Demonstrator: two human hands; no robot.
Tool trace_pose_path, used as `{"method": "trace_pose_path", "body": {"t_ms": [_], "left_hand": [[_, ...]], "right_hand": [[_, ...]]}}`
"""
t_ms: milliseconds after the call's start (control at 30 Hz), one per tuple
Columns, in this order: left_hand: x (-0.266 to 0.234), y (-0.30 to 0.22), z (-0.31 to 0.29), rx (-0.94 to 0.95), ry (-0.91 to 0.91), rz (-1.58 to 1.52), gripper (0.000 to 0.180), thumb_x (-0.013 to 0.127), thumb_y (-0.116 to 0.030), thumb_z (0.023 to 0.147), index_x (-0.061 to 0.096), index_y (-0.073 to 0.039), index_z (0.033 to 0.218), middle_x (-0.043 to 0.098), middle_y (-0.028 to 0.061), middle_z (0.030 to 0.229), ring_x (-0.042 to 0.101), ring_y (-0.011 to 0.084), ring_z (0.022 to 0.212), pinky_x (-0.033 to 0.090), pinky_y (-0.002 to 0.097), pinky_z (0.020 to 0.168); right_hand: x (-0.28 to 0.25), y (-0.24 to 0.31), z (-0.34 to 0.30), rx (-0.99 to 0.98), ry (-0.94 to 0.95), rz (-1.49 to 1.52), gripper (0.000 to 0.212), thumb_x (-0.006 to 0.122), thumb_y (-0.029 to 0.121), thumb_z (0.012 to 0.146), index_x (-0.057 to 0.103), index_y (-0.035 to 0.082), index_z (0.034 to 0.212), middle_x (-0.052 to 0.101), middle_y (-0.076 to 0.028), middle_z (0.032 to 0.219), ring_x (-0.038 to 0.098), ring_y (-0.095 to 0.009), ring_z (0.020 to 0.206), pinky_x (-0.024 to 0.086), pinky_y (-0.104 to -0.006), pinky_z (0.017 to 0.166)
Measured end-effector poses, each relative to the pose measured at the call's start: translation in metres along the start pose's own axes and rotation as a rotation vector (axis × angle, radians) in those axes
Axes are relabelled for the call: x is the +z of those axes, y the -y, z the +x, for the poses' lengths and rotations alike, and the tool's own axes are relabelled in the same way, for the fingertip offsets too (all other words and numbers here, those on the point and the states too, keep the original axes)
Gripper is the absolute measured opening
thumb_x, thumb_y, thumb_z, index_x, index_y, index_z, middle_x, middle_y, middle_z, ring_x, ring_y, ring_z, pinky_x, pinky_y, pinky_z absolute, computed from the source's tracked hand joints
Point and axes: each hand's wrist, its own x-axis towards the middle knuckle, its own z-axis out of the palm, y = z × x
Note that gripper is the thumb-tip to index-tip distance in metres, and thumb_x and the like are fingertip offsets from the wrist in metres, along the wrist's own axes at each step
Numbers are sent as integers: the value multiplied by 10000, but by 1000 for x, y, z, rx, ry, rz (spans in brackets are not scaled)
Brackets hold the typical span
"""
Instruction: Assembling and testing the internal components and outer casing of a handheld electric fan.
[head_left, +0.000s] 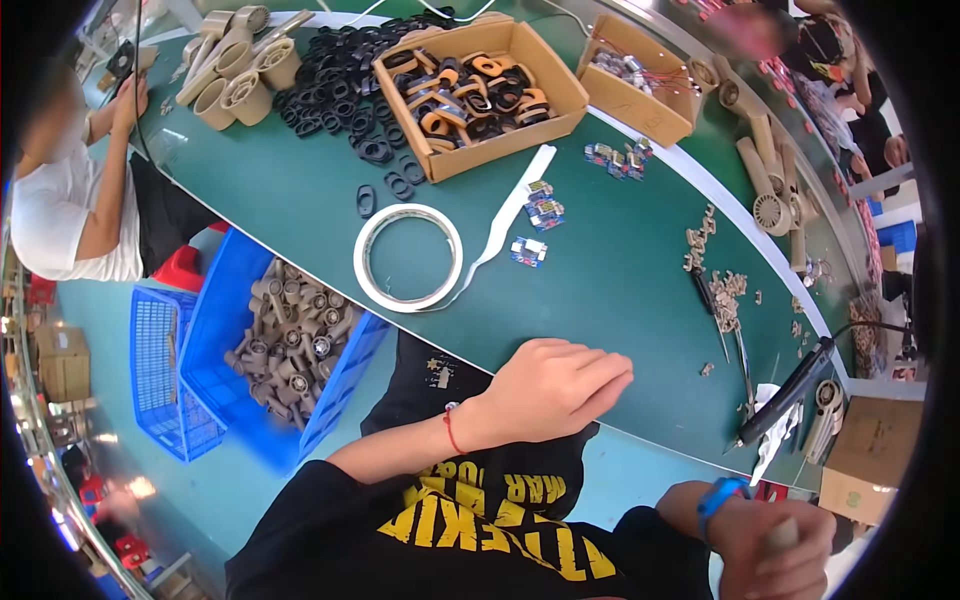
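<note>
At the near edge of the green table rests my left hand (560, 388), its fingers curled together. The palm side is hidden, so what it holds, if anything, does not show. Low at the right, off the table, my right hand (790, 562) is closed around a beige plastic part (782, 537), of which only a rounded end shows. Beyond my left hand lie a roll of white tape (360, 254), a crumpled white strip (507, 215) and small blue circuit boards (529, 252). Nearest my right hand on the table are a black-handled soldering iron (795, 383) and tweezers (743, 365).
A carton of black and orange rings (440, 158) stands at the back beside loose black rings (335, 75) and beige housings (235, 75). A smaller carton (640, 100) holds wired parts. Left, a blue crate (215, 290) contains beige housings; another person (80, 190) sits beyond it.
</note>
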Motion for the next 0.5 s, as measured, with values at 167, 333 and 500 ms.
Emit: {"method": "trace_pose_path", "body": {"t_ms": [167,333,500], "left_hand": [[2,-1,0,19,28,-14,69,658,-68,791,634,-55,854,612,59,649,591,224,537,455,304,507],[1,0,1,-25,10,-18,51,649,-57,792,641,-55,842,613,64,650,589,229,529,457,307,507],[2,-6,2,17,52,-16,75,650,-41,784,646,-47,860,620,70,659,581,228,518,453,307,495]], "right_hand": [[-28,7,-52,1307,-1043,380,395,419,316,927,628,16,779,620,-116,769,593,-295,735,482,-490,699],[-42,-16,-30,937,229,433,409,332,281,967,594,-18,869,647,-147,818,612,-290,732,506,-450,724],[-50,-19,-44,618,136,316,466,339,384,981,584,30,804,598,-93,659,515,-159,467,413,-325,414]]}}
